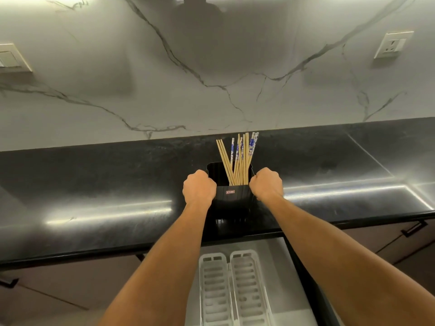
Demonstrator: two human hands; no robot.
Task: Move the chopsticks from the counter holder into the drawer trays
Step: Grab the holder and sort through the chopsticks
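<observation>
A black rectangular holder (233, 196) stands on the black counter (94, 184), full of several chopsticks (239, 161), some plain wood, some white with blue patterns, leaning toward its right side. My left hand (199, 188) grips the holder's left wall and my right hand (267, 183) grips its right wall, both fists closed on it. Below the counter edge a drawer (296, 290) is pulled out, with two white slotted trays (233, 290) lying side by side in it, nothing visible inside them.
A white marble backsplash (211, 78) rises behind the counter, with a wall socket (393, 44) at the right and a switch plate (11, 58) at the left. Closed cabinet fronts with dark handles (414, 228) flank the drawer.
</observation>
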